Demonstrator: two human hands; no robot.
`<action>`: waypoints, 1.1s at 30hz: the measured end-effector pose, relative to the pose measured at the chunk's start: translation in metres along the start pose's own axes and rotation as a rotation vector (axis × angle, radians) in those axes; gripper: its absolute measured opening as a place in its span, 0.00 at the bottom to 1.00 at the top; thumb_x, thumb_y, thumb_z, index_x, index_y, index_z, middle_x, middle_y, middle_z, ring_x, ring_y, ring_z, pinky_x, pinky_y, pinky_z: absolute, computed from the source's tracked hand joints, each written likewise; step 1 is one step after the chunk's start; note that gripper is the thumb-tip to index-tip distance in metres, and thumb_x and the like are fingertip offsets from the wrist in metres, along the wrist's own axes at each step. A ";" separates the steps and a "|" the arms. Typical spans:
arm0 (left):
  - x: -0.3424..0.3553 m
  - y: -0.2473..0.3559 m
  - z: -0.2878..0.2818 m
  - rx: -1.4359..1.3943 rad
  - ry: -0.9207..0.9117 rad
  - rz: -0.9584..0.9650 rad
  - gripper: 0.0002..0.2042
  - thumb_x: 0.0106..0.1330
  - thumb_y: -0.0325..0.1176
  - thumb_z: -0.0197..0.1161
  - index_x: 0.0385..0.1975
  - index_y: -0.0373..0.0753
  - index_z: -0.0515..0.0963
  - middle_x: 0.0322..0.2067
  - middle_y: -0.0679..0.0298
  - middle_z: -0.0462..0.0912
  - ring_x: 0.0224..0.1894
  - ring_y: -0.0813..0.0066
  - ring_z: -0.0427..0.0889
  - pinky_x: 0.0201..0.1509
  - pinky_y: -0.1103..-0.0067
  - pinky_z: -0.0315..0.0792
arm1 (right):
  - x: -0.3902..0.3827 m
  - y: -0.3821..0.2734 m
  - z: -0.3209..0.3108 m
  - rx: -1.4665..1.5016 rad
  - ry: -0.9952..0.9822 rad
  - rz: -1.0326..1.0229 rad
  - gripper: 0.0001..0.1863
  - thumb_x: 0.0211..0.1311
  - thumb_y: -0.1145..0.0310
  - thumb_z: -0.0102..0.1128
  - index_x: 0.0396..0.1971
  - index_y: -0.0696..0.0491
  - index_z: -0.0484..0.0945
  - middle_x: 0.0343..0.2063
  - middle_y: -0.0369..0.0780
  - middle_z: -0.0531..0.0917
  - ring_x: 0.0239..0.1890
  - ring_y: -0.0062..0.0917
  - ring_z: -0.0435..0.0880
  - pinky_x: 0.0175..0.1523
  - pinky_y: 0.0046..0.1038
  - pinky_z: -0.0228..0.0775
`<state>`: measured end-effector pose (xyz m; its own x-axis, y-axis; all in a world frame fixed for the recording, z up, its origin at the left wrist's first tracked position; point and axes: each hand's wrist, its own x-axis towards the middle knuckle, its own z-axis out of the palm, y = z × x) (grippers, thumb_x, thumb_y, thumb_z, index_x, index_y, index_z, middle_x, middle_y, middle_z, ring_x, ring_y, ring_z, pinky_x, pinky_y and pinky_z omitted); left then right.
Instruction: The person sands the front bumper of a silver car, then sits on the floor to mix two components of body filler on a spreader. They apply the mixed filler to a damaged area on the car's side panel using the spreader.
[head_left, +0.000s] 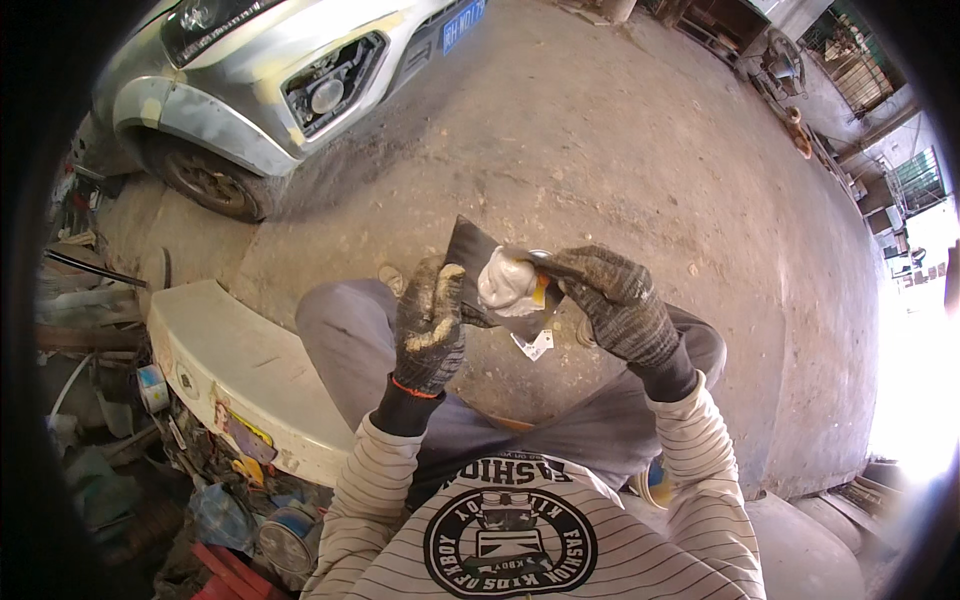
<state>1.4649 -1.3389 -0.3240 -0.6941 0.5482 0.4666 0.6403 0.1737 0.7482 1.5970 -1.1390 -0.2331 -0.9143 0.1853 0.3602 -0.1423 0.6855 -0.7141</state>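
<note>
My left hand (pixel 430 325), in a stained dark glove with an orange cuff, grips a dark, flat square board (pixel 466 245) tilted in front of me. A thick blob of pale putty-like paste (pixel 505 280) sits on it, with a small yellow-orange patch (pixel 540 292) at its right side. My right hand (pixel 615 300), also gloved, pinches a thin dark flat piece, partly hidden by its fingers, against the paste's upper right edge. A white printed scrap (pixel 532 343) shows just below the board, between my bent knees.
A car (pixel 240 110) with patchy filler stands upper left. A pale bumper-like panel (pixel 245 370) lies beside my left knee, among scrap and cans (pixel 290 535). Dusty concrete floor (pixel 650 140) spreads ahead. A fan-like machine (pixel 780 75) and assorted items line the far right wall, near a bright opening.
</note>
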 end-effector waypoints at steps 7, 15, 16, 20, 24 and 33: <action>0.008 0.004 -0.008 0.103 0.220 0.225 0.15 0.67 0.25 0.54 0.53 0.32 0.71 0.50 0.54 0.73 0.49 0.62 0.74 0.54 0.75 0.69 | -0.010 0.006 -0.007 -0.319 0.173 0.025 0.14 0.54 0.74 0.61 0.43 0.55 0.79 0.35 0.44 0.82 0.42 0.40 0.80 0.49 0.37 0.72; 0.009 0.037 0.001 -0.261 0.169 -0.275 0.03 0.67 0.24 0.53 0.37 0.34 0.71 0.26 0.55 0.74 0.26 0.60 0.73 0.32 0.74 0.68 | -0.044 0.037 0.057 0.083 -0.017 0.549 0.17 0.59 0.70 0.53 0.48 0.57 0.76 0.44 0.47 0.76 0.44 0.38 0.78 0.51 0.37 0.72; 0.009 0.038 0.000 -0.162 0.129 -0.181 0.04 0.66 0.26 0.55 0.37 0.34 0.70 0.25 0.56 0.74 0.25 0.60 0.73 0.31 0.74 0.67 | -0.046 0.042 0.060 0.060 -0.057 0.548 0.17 0.59 0.70 0.54 0.48 0.57 0.76 0.43 0.47 0.76 0.45 0.38 0.78 0.51 0.37 0.72; 0.005 0.034 -0.006 -0.242 -0.025 -0.035 0.08 0.64 0.24 0.56 0.41 0.32 0.72 0.33 0.51 0.76 0.30 0.54 0.75 0.33 0.71 0.70 | -0.044 0.044 0.064 -0.304 -0.008 0.209 0.16 0.59 0.71 0.56 0.48 0.58 0.75 0.38 0.46 0.77 0.41 0.36 0.79 0.45 0.35 0.74; -0.003 0.025 -0.006 0.231 0.009 0.513 0.16 0.61 0.17 0.55 0.49 0.29 0.74 0.47 0.42 0.74 0.43 0.45 0.78 0.39 0.63 0.73 | -0.026 0.028 0.057 0.553 0.176 0.543 0.14 0.65 0.69 0.56 0.47 0.58 0.74 0.33 0.42 0.80 0.35 0.28 0.81 0.40 0.27 0.76; 0.000 0.006 -0.027 0.301 0.052 0.332 0.19 0.57 0.15 0.58 0.50 0.29 0.74 0.43 0.49 0.80 0.46 0.55 0.80 0.51 0.68 0.74 | 0.006 -0.018 0.006 0.498 0.410 0.326 0.10 0.66 0.75 0.52 0.46 0.58 0.76 0.35 0.39 0.83 0.36 0.18 0.82 0.41 0.22 0.75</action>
<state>1.4595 -1.3597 -0.3071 -0.4455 0.5740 0.6870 0.8929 0.2297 0.3871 1.5915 -1.1538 -0.2216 -0.7377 0.6420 0.2087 -0.1316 0.1664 -0.9772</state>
